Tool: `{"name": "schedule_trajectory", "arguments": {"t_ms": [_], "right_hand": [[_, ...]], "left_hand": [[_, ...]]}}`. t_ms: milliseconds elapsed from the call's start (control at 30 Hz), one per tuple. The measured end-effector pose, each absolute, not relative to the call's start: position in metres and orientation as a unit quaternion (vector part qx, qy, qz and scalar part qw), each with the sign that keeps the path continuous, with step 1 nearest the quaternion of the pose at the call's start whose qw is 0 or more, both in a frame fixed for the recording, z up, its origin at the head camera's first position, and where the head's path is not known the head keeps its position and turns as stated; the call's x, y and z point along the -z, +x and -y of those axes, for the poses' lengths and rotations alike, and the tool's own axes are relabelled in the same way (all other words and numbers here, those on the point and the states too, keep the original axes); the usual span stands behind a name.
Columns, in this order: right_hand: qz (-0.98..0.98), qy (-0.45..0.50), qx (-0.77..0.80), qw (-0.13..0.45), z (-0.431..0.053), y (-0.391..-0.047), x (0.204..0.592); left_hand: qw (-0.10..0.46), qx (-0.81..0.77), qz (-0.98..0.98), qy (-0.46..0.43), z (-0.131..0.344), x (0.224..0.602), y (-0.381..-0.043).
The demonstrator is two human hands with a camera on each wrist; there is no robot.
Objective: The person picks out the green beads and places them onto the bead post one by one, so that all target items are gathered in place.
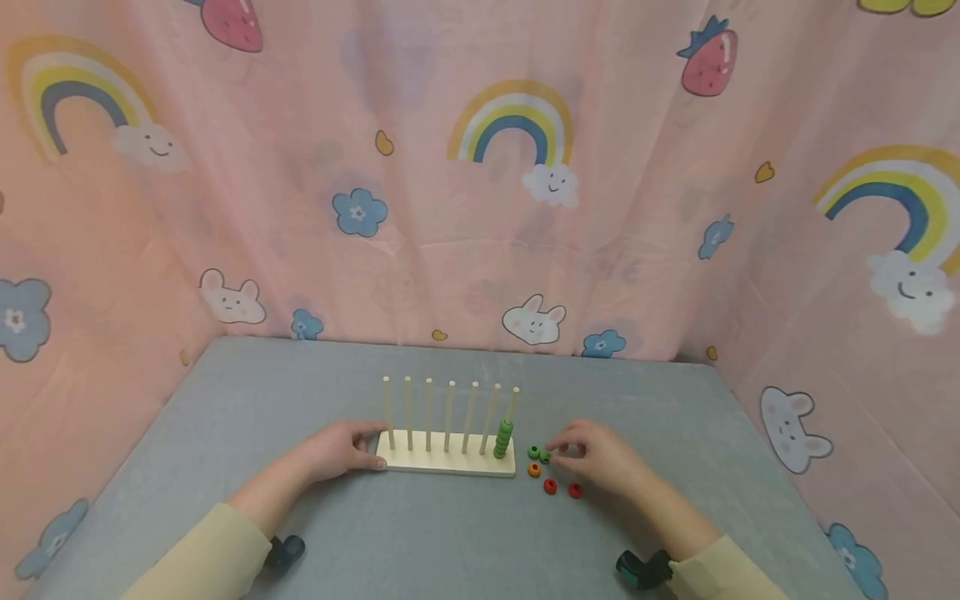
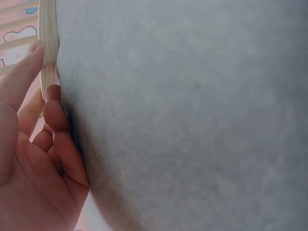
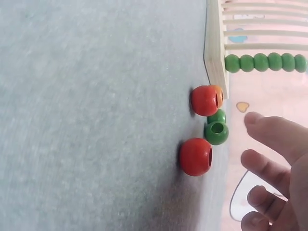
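Note:
A pale wooden peg stand (image 1: 446,460) with a row of upright pegs is on the grey table. Green beads (image 3: 261,62) are stacked on its rightmost peg; the other pegs are bare. My left hand (image 1: 335,451) grips the left end of the base, with the thumb at the front corner and a finger at the back. To the right of the stand, my right hand (image 1: 606,456) hovers by two loose green beads (image 3: 216,134), its thumb and fingers apart with nothing between them. Closer to me lie an orange bead (image 1: 534,470) and two red beads (image 3: 195,157).
A pink curtain (image 1: 450,275) printed with rainbows, flowers and rabbits encloses the back and sides of the table (image 1: 420,542). Black devices (image 1: 286,553) are strapped at both wrists, by the beige sleeves (image 1: 210,558).

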State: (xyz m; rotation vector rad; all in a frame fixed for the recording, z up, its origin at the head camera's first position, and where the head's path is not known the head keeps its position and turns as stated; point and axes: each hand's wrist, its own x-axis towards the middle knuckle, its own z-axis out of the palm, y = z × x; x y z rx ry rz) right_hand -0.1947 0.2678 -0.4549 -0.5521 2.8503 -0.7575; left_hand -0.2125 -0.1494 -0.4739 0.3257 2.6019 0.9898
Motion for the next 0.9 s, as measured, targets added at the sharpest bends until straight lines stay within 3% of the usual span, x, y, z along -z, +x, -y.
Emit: {"name": "schedule_trajectory", "arguments": {"t_ms": [900], "right_hand": [[-0.968,-0.146,0.183,0.09,-0.257,-0.203,0.466]], "left_hand": [[0.169,-0.348,-0.915,0.116,0.149,0.469,-0.211]]}}
